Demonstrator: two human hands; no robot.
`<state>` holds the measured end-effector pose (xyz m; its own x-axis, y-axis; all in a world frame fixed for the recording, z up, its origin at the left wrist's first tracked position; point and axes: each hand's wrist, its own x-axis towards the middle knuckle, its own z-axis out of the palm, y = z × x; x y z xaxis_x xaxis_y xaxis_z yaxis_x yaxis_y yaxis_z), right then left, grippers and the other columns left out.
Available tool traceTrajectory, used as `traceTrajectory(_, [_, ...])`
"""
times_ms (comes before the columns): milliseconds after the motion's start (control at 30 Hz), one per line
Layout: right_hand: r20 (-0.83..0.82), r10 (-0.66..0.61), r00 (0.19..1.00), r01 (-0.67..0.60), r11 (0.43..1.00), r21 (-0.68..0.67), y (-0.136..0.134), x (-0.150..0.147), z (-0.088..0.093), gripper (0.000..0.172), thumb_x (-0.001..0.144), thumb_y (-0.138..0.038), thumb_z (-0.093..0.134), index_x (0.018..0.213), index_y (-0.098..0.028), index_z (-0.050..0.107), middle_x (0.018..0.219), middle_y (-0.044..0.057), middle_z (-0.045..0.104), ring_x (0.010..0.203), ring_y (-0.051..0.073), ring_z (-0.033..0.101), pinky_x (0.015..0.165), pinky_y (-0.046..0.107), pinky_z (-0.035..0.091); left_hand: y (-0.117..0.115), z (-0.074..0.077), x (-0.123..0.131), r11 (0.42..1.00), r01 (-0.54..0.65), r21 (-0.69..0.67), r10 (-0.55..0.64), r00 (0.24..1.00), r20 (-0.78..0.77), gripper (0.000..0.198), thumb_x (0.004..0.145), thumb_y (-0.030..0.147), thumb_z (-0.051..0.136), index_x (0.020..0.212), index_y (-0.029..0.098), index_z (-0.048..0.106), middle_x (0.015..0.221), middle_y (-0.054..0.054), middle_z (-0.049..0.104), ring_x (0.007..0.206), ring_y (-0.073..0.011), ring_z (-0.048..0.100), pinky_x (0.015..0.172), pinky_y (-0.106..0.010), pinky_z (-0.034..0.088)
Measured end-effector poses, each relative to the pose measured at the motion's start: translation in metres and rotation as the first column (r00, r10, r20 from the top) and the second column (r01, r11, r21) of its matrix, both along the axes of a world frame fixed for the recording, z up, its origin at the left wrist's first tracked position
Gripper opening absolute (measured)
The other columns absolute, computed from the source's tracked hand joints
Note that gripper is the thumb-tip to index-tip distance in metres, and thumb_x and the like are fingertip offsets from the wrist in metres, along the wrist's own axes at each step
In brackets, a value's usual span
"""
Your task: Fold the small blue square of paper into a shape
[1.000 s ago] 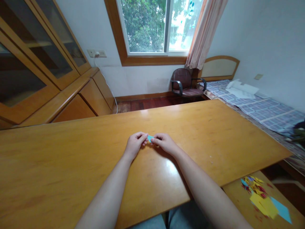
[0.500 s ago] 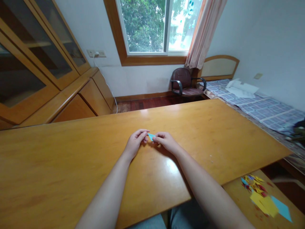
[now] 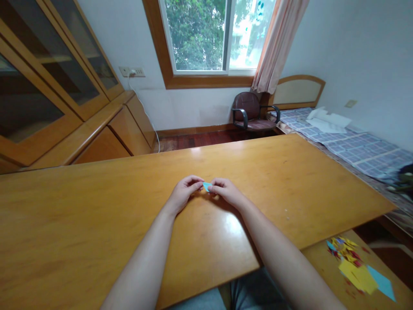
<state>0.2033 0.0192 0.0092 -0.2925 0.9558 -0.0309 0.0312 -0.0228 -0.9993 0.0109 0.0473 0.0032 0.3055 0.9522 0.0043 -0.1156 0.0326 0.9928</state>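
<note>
A small piece of folded light-blue paper is held between my two hands, just above the wooden table. My left hand pinches its left tip between thumb and fingers. On the other side, my right hand grips the paper's right part, the thumb lying on top. Fingers cover both ends, so the paper's full shape is hidden.
At the lower right, a lower wooden surface holds a pile of small folded paper pieces, yellow sheets and a blue sheet. Beyond the table stand a brown armchair, a bed and a cabinet.
My left thumb has straightened and come to the paper's left tip. Less of the light-blue paper shows between the hands, and it has shifted slightly right.
</note>
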Motion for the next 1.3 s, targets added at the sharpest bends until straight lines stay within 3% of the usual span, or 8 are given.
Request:
traceTrajectory(633, [0.041, -0.004, 0.999, 0.004, 1.000, 0.012, -0.0016, -0.0025, 0.0015, 0.025, 0.078, -0.040, 0.063, 0.077, -0.015, 0.061, 0.065, -0.001, 0.058, 0.056, 0.009, 0.049, 0.055, 0.021, 0.035, 0.0020, -0.0014, 0.0017, 0.996, -0.011, 0.094, 0.018, 0.998, -0.068, 0.020, 0.075, 0.037, 0.072, 0.082, 0.017, 0.071, 0.073, -0.001, 0.067, 0.073, -0.0147, 0.060, 0.075, -0.026, 0.047])
traceTrajectory(1000, [0.058, -0.073, 0.996, 0.072, 0.997, 0.010, 0.0013, -0.0049, -0.0011, 0.028, 0.079, -0.042, 0.063, 0.079, -0.014, 0.064, 0.069, 0.000, 0.061, 0.059, 0.010, 0.053, 0.056, 0.022, 0.040, 0.0031, 0.0014, 0.0049, 0.980, -0.155, 0.124, 0.161, 0.986, -0.043, 0.029, 0.074, 0.040, 0.072, 0.090, 0.016, 0.068, 0.076, -0.002, 0.067, 0.073, -0.0149, 0.062, 0.074, -0.026, 0.049])
traceTrajectory(1167, [0.052, -0.082, 0.995, 0.082, 0.997, 0.009, 0.0014, -0.0049, -0.0012, 0.030, 0.079, -0.043, 0.063, 0.080, -0.014, 0.066, 0.068, 0.000, 0.062, 0.059, 0.010, 0.052, 0.055, 0.021, 0.038, 0.0041, -0.0029, 0.0037, 0.995, -0.081, 0.059, 0.083, 0.996, -0.034, 0.045, 0.075, 0.044, 0.071, 0.110, 0.017, 0.066, 0.086, -0.004, 0.070, 0.076, -0.0156, 0.063, 0.074, -0.027, 0.050])
traceTrajectory(1300, [0.056, -0.058, 0.997, 0.056, 0.998, 0.027, 0.0008, -0.0051, -0.0005, 0.032, 0.080, -0.045, 0.063, 0.082, -0.013, 0.068, 0.070, 0.000, 0.063, 0.059, 0.009, 0.051, 0.057, 0.021, 0.039, 0.0055, -0.0065, 0.0022, 0.997, -0.028, 0.070, 0.034, 0.995, -0.093, 0.034, 0.073, 0.042, 0.072, 0.095, 0.016, 0.072, 0.088, -0.006, 0.071, 0.081, -0.0177, 0.063, 0.077, -0.028, 0.049])
